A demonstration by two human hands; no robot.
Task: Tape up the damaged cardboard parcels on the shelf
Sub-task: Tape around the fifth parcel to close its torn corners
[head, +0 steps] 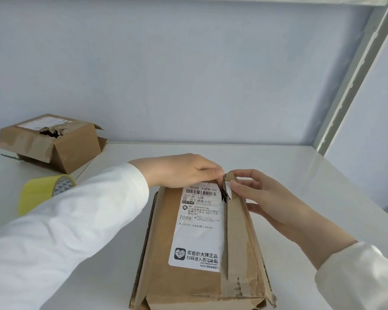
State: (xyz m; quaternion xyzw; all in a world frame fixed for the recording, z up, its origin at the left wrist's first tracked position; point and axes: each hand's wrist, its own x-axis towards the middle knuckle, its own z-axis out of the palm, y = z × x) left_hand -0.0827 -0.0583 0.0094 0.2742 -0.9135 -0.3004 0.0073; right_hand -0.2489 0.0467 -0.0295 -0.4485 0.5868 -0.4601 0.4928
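Note:
A flat brown cardboard parcel (pixel 188 253) with a white shipping label lies on the white shelf (pixel 300 180) in front of me. Its top is torn along a raised flap (pixel 230 220) right of the label. My left hand (pixel 179 171) rests on the parcel's far end, fingers curled over the edge beside the tear. My right hand (pixel 262 198) pinches the far end of the raised flap between thumb and fingers. A roll of yellow tape (pixel 43 192) sits on the shelf at left, partly behind my left sleeve.
A second brown parcel (pixel 52 142) with a ragged hole in its top and loose flaps stands at the back left against the pale wall. A white shelf upright (pixel 354 72) slants up at the right, where the shelf ends.

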